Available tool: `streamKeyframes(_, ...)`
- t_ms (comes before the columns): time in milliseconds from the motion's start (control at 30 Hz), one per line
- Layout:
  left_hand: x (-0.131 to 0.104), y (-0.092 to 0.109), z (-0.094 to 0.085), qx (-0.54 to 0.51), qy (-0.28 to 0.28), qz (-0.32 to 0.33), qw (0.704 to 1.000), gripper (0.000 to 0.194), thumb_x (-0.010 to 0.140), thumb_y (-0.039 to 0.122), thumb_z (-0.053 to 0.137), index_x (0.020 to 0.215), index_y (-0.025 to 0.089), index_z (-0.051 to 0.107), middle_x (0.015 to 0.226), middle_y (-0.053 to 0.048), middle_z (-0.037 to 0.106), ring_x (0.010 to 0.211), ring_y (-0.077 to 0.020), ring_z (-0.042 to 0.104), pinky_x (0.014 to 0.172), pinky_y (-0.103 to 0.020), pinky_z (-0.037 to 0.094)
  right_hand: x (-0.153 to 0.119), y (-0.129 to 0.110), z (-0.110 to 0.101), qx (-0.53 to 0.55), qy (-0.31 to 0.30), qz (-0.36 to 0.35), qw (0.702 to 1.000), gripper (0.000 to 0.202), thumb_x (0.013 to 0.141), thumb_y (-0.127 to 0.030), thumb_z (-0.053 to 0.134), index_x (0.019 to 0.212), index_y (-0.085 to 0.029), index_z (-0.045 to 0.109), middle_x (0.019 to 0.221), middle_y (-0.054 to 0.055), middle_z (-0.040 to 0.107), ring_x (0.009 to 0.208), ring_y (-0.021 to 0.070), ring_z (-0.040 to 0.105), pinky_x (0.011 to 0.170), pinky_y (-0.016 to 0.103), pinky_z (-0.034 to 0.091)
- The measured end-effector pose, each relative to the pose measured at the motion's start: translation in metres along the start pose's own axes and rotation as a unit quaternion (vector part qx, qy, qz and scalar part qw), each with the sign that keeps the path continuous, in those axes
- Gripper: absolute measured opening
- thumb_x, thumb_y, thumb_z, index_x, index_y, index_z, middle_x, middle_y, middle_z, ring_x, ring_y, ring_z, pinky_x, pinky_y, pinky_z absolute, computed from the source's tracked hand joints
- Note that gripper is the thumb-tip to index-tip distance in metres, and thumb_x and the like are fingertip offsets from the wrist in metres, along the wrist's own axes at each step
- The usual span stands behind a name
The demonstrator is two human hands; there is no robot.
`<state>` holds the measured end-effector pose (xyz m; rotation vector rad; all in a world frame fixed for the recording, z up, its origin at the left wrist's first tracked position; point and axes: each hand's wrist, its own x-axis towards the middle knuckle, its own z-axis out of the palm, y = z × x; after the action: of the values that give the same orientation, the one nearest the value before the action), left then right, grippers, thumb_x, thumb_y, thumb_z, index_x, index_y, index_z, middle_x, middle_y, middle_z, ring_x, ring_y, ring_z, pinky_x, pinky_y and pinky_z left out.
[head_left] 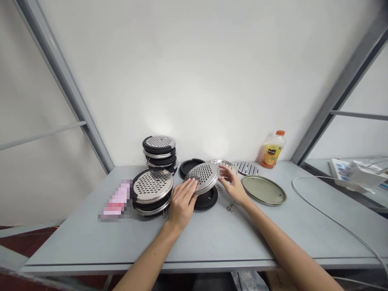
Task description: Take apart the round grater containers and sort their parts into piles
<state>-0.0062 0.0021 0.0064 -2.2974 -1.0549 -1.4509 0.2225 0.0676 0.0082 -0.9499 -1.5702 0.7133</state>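
A round metal grater (206, 171) with a perforated top is tilted above a black ring-shaped part (207, 202). My left hand (182, 202) grips its left side, fingers laid over the plate near a small metal clip. Around the right edge curl the fingers and thumb of my right hand (233, 186); the exact contact there is hard to see. Behind that hand lies a shiny metal ring (224, 165), partly covered. A loose wire clip (230, 208) rests on the table below it. Another black ring (186, 167) lies behind the held grater.
Graters with black rims are stacked at the front left (153, 186) and back left (159, 143). To the right are a perforated plate (247, 167), an olive-green round lid (263, 190), an orange-capped juice bottle (273, 151) and a white cable (330, 218). A blurred pink item (118, 200) lies left.
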Motion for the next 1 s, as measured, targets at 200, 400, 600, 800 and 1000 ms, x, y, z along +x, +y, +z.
streamKeyframes(200, 0.002, 0.003, 0.0, -0.022, -0.031, -0.015, 0.999, 0.041, 0.095, 0.013, 0.041, 0.136, 0.02, 0.044, 0.126, -0.012, 0.062, 0.121, -0.0231, 0.056, 0.098, -0.046, 0.049, -0.002, -0.015, -0.006, -0.087, -0.001, -0.119, 0.989, 0.055, 0.08, -0.026, 0.063, 0.134, -0.029, 0.05, 0.134, 0.009, 0.053, 0.117, 0.0271, 0.053, 0.099, 0.046, 0.043)
streamKeyframes(400, 0.001, 0.001, 0.0, -0.058, -0.029, -0.035, 0.997, 0.043, 0.095, 0.016, 0.044, 0.138, 0.022, 0.043, 0.127, -0.011, 0.061, 0.12, -0.0222, 0.057, 0.098, -0.043, 0.05, -0.007, -0.014, -0.003, -0.086, -0.038, -0.146, 0.985, 0.038, 0.075, -0.024, 0.069, 0.113, -0.028, 0.065, 0.113, 0.007, 0.068, 0.106, 0.0291, 0.06, 0.098, 0.048, 0.044)
streamKeyframes(600, 0.009, 0.016, 0.005, -0.107, 0.051, -0.204, 0.972, 0.051, 0.093, 0.025, 0.052, 0.142, 0.023, 0.038, 0.14, -0.011, 0.052, 0.128, -0.0238, 0.051, 0.108, -0.044, 0.043, -0.008, -0.012, -0.001, -0.082, 0.049, -0.144, 0.985, 0.025, 0.075, -0.028, 0.073, 0.099, -0.029, 0.068, 0.099, 0.005, 0.071, 0.095, 0.0286, 0.063, 0.09, 0.046, 0.047)
streamKeyframes(800, 0.033, 0.016, 0.034, -0.261, 0.068, -0.325, 0.907, 0.076, 0.085, 0.039, 0.064, 0.147, 0.019, 0.024, 0.15, -0.018, 0.037, 0.136, -0.0281, 0.039, 0.111, -0.047, 0.038, -0.013, -0.016, 0.014, -0.059, 0.127, -0.162, 0.977, 0.026, 0.077, -0.027, 0.072, 0.102, -0.031, 0.067, 0.106, 0.005, 0.068, 0.101, 0.0294, 0.061, 0.095, 0.047, 0.045)
streamKeyframes(1000, 0.039, 0.008, 0.046, -0.377, 0.026, -0.333, 0.864, 0.07, 0.084, 0.042, 0.064, 0.141, 0.015, 0.033, 0.141, -0.019, 0.047, 0.132, -0.0296, 0.045, 0.109, -0.046, 0.04, -0.024, -0.016, 0.033, -0.099, 0.088, -0.186, 0.974, 0.031, 0.083, -0.027, 0.064, 0.114, -0.03, 0.061, 0.104, 0.007, 0.069, 0.092, 0.0268, 0.064, 0.086, 0.042, 0.051)
